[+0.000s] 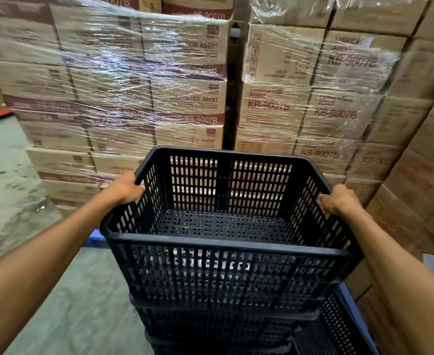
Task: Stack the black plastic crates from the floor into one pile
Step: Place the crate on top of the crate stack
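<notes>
Head view: both hands, left (126,187) and right (340,199), arms outstretched, grip the top crate's (226,267) side rims.

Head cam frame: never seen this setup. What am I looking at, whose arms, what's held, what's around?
There is no robot here. A person wears one wide-angle camera on the head, looking forward and down, so the two bare arms coming in from the bottom edge are the wearer's own.

The left hand and the right hand each grip the top rim of a black plastic crate, one on each short side, with fingers curled over the rim. The crate is empty, with slotted walls.

Directly under it sits a pile of black crates; whether the held crate already rests on it is hard to tell.

Behind stand shrink-wrapped cardboard boxes printed "LUBRICATION AGENT KB-9007B". The concrete floor shows at lower left.
</notes>
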Demonstrator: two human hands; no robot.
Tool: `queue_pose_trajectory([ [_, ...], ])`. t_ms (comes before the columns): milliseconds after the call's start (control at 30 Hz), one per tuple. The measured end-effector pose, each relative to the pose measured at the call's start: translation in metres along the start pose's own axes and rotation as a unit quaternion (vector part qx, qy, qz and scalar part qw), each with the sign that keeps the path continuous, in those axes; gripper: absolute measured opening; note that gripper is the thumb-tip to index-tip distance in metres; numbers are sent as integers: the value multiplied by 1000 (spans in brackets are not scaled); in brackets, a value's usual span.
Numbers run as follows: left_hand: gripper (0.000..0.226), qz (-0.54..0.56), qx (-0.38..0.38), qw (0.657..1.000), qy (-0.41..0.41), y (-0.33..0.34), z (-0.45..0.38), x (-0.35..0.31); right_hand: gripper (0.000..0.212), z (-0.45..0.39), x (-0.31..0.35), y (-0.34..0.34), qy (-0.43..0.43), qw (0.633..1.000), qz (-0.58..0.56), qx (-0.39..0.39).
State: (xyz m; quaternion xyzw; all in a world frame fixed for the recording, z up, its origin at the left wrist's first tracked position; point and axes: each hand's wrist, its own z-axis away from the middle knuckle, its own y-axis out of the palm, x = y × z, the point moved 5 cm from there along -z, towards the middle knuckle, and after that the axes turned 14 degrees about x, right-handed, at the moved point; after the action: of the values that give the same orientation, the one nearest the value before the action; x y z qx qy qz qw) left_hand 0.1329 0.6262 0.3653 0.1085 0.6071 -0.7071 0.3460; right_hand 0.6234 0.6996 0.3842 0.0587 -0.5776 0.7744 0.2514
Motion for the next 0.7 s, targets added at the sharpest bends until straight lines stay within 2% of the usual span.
queue_pose_trajectory([
  [67,40,-21,12,1000,13,3,12,5,42,8,1,1,4,999,40,4],
  [133,51,-43,17,999,13,6,27,11,51,17,-2,5,-1,997,68,31],
  [233,57,-73,13,997,19,10,43,15,67,25,-9,9,-26,993,95,61],
  [367,57,-136,-8,990,23,17,67,14,90,52,-17,18,-56,983,164,59],
  [567,70,-237,5,970,46,37,84,-5,75,82,-22,23,-90,987,132,9],
  [700,80,-264,54,962,29,43,84,-11,72,99,-15,31,-103,985,136,4],
])
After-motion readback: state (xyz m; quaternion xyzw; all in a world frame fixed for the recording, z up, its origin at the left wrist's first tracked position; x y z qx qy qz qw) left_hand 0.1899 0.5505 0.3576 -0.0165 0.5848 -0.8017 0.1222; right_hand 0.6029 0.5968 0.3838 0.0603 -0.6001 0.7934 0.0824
